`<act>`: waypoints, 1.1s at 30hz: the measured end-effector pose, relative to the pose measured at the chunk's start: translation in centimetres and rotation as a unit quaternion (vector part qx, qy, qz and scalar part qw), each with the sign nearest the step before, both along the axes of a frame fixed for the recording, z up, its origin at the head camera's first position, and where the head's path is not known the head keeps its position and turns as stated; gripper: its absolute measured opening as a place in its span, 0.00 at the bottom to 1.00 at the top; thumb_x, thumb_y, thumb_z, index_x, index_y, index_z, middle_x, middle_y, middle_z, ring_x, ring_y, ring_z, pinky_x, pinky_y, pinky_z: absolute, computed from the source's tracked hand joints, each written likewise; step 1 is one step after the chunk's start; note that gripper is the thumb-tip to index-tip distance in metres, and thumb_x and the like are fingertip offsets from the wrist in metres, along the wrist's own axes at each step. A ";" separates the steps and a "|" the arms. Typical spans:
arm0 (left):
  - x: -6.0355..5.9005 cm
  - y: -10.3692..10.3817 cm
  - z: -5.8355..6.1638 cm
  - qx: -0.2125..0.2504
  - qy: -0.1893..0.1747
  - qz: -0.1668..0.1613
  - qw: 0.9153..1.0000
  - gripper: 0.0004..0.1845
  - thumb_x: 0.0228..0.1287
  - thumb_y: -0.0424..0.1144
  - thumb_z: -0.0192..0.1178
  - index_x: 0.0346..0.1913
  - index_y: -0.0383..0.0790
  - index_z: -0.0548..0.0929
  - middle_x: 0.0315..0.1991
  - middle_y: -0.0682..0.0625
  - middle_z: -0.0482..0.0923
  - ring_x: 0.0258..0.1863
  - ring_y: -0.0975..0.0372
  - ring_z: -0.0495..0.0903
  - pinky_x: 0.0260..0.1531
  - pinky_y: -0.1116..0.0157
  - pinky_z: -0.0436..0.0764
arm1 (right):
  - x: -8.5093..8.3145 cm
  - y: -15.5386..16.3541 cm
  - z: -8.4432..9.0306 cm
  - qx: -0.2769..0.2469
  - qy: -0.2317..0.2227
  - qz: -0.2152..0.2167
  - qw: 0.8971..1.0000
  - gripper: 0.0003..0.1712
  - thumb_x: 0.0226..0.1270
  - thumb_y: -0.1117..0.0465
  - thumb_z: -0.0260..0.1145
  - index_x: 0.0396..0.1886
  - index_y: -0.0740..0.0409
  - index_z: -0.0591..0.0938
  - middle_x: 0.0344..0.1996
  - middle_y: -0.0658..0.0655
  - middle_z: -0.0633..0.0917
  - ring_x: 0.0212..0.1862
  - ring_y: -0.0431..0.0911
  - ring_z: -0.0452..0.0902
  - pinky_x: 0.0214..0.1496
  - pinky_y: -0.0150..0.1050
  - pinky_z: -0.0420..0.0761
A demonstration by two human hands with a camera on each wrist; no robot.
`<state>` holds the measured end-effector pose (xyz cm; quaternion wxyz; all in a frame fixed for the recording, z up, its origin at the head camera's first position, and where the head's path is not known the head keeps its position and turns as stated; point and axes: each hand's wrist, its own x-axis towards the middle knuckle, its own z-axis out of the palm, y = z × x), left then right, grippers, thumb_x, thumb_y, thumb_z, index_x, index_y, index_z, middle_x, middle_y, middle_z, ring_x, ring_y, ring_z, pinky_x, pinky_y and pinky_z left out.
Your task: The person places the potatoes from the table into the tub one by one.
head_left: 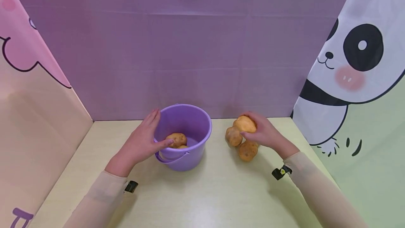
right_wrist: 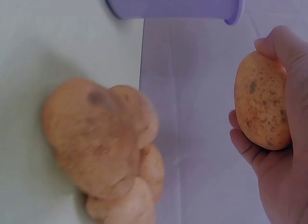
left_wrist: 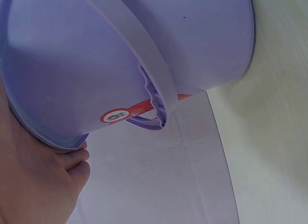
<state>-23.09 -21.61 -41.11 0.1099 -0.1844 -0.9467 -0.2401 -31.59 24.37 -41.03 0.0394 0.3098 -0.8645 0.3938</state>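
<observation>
while the left hand [head_left: 143, 140] steadies the bucket [head_left: 190, 122] (fingers flat), the right hand [head_left: 264, 133] grips a potato [head_left: 244, 124].

I seem to be at a small staged booth set up for recording, not a lived-in room. A pale yellow-green counter [head_left: 202, 200] is boxed in by cloth: a creased purple backdrop [head_left: 190, 52] behind, a pink cartoon curtain [head_left: 28, 80] on my left, a panda-print curtain [head_left: 354, 66] on my right. The only props are a toy-like purple bucket [head_left: 186, 140] and a few potatoes [head_left: 242, 140]. Small black clips [head_left: 281, 172] sit on my sleeves at the wrists.
</observation>
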 end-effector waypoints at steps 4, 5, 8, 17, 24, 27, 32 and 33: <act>0.1 0.0 0.1 -0.001 -0.002 0.001 1.000 0.63 0.72 0.66 0.69 0.87 0.23 0.50 0.89 0.29 0.46 0.88 0.37 0.47 0.83 0.35 0.57 | -0.3 -1.1 1.1 0.010 0.014 0.018 1.000 0.31 0.65 0.61 0.81 0.66 0.51 0.82 0.52 0.53 0.86 0.46 0.51 0.82 0.47 0.47 0.86; 0.0 0.1 0.1 -0.001 -0.003 0.001 1.000 0.63 0.72 0.66 0.69 0.87 0.22 0.50 0.89 0.29 0.46 0.88 0.37 0.47 0.83 0.35 0.57 | -0.4 -1.4 1.4 0.014 0.017 0.022 1.000 0.31 0.65 0.61 0.81 0.66 0.51 0.82 0.52 0.53 0.86 0.46 0.51 0.82 0.47 0.47 0.86; 0.0 0.1 0.0 -0.003 -0.004 0.003 1.000 0.64 0.71 0.65 0.71 0.87 0.22 0.50 0.89 0.30 0.45 0.88 0.37 0.47 0.83 0.36 0.56 | -0.5 -2.2 2.2 0.024 0.020 0.034 0.999 0.31 0.66 0.60 0.82 0.67 0.51 0.81 0.52 0.53 0.86 0.46 0.51 0.82 0.46 0.48 0.86; 0.0 0.0 0.0 -0.002 -0.006 0.005 1.000 0.65 0.71 0.68 0.70 0.87 0.23 0.50 0.89 0.31 0.45 0.89 0.39 0.45 0.83 0.37 0.56 | -0.9 -4.5 4.3 0.039 0.030 0.059 0.997 0.33 0.67 0.55 0.82 0.70 0.50 0.81 0.54 0.53 0.85 0.47 0.50 0.82 0.48 0.48 0.86; 0.0 0.1 0.0 0.003 0.001 0.002 1.000 0.63 0.71 0.65 0.71 0.86 0.22 0.51 0.89 0.30 0.46 0.89 0.38 0.46 0.83 0.37 0.56 | -1.1 -6.4 5.6 0.047 0.028 0.093 0.994 0.33 0.67 0.55 0.82 0.69 0.52 0.81 0.53 0.51 0.86 0.47 0.48 0.83 0.50 0.48 0.86; 0.0 0.1 0.0 0.005 0.002 0.003 1.000 0.63 0.71 0.64 0.72 0.86 0.22 0.51 0.89 0.29 0.46 0.89 0.38 0.46 0.83 0.37 0.56 | -1.3 -7.3 6.1 0.051 0.032 0.105 0.993 0.32 0.67 0.54 0.82 0.69 0.52 0.82 0.52 0.50 0.86 0.47 0.47 0.83 0.51 0.47 0.86; 0.0 0.1 0.0 0.006 -0.003 0.005 1.000 0.63 0.71 0.63 0.72 0.87 0.23 0.50 0.89 0.30 0.45 0.89 0.38 0.46 0.83 0.37 0.56 | -1.7 -8.8 6.6 0.056 0.043 0.128 0.989 0.34 0.67 0.55 0.82 0.70 0.56 0.82 0.52 0.50 0.86 0.47 0.47 0.83 0.52 0.47 0.85; 0.0 0.1 0.0 0.006 -0.005 0.004 1.000 0.63 0.72 0.63 0.72 0.87 0.23 0.50 0.89 0.30 0.45 0.89 0.38 0.46 0.83 0.36 0.55 | -1.7 -9.1 6.7 0.059 0.043 0.132 0.989 0.34 0.66 0.55 0.82 0.70 0.56 0.82 0.52 0.49 0.86 0.47 0.47 0.83 0.52 0.47 0.85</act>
